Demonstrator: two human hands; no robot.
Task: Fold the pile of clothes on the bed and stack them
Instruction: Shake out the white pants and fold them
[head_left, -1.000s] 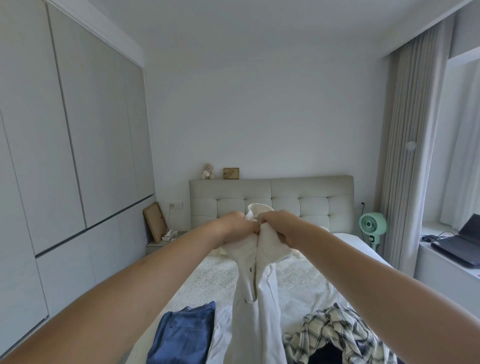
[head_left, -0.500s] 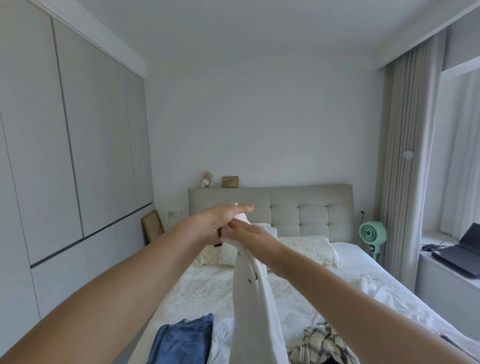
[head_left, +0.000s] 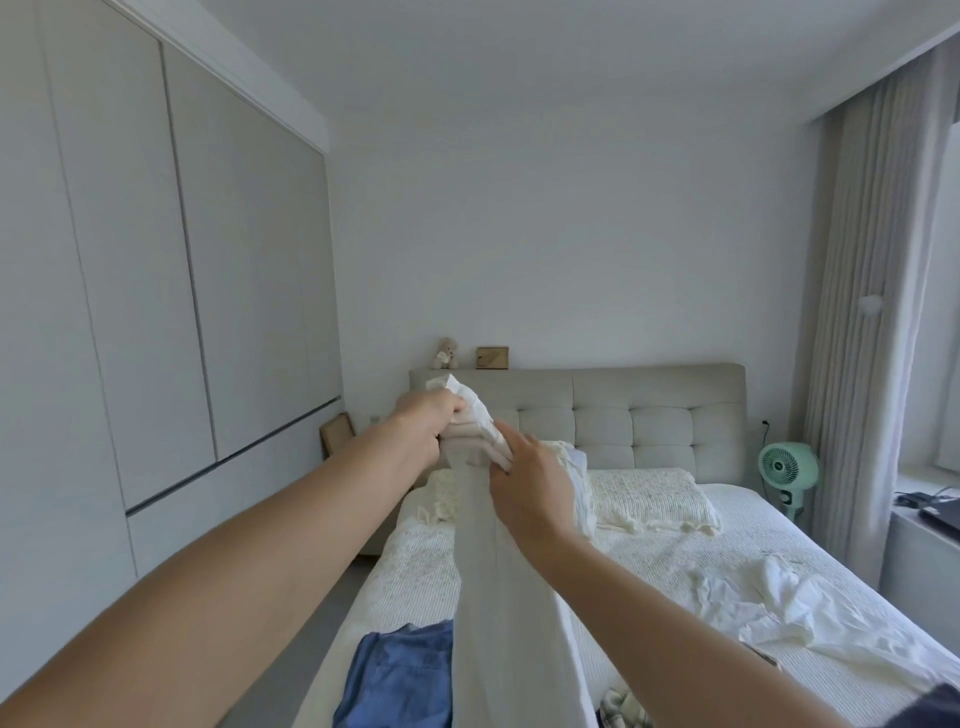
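**Me:** Hands raised in front of me, both on one garment. My left hand (head_left: 428, 418) has its fingers curled tight round the bunched top edge of the white garment (head_left: 498, 597), which hangs from that grip in a long narrow column down past the bottom of the view. My right hand (head_left: 530, 483) sits just below and to the right of the left grip, fingers nearly straight, laid against the cloth, not closed round it.

**Listener:** What changed just now?

**Me:** A second ago both fists were clenched side by side on the top edge. Since then the right one has let go, opened, and slid a little down the fabric. I judge I am smoothing the halves together, so the lengthwise fold is made and the crosswise folds are left.

**Listener:** And the rest of the pile?

**Me:** Below my left grip, on the bed (head_left: 675, 566), lies a blue garment (head_left: 395, 680). Below my right hand, a corner of a plaid garment (head_left: 621, 709) shows at the frame's edge, less of it than earlier, since my head has tipped up. Well to the right lies a crumpled white cloth (head_left: 769, 597). None of these looks folded, and I see no stack yet.
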